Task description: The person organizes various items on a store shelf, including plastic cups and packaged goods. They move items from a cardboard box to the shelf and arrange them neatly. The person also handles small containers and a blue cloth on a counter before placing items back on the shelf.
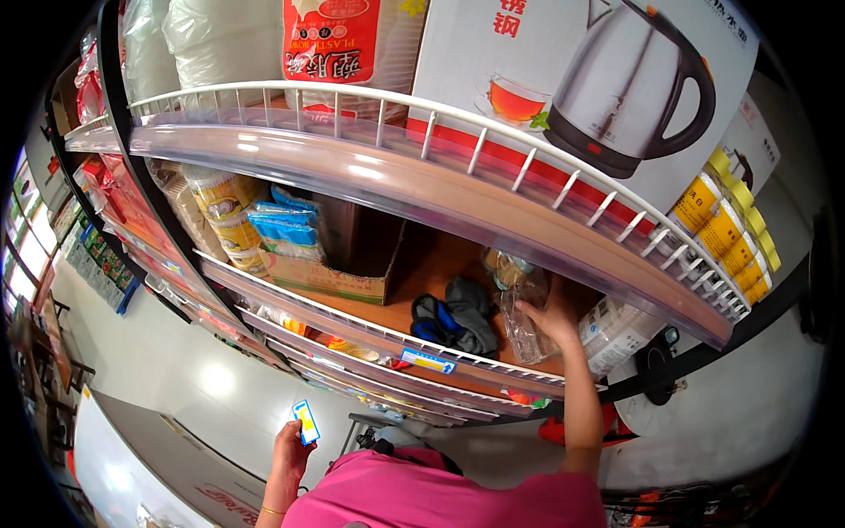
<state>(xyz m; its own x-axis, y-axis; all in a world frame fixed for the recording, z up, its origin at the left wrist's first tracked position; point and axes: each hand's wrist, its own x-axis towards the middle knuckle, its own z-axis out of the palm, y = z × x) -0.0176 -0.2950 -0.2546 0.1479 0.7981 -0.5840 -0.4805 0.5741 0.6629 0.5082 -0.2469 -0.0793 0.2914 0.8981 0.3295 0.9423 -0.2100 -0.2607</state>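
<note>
My left hand (290,445) holds a blue, white and yellow shelf label (305,421) upright below the shelves. With an arm across the wire rail, my right hand (553,318) reaches into a shelf compartment. Its thumb lies against a clear plastic package (525,330); its other fingers are partly in shadow, so the grip is unclear. Behind that package sits a clear bag with something tan inside (507,269). Left of it lies a grey and blue cloth item (455,320), perhaps gloves. To the right of my wrist lies a wrapped stack of clear plastic cups (617,333).
A white wire rail (370,336) edges this shelf, with a label (428,361) on its front. The upper shelf (343,155) overhangs my right hand and bears a boxed electric kettle (594,86). An open cardboard box (330,282) holds blue packets. A white cabinet (152,455) stands behind.
</note>
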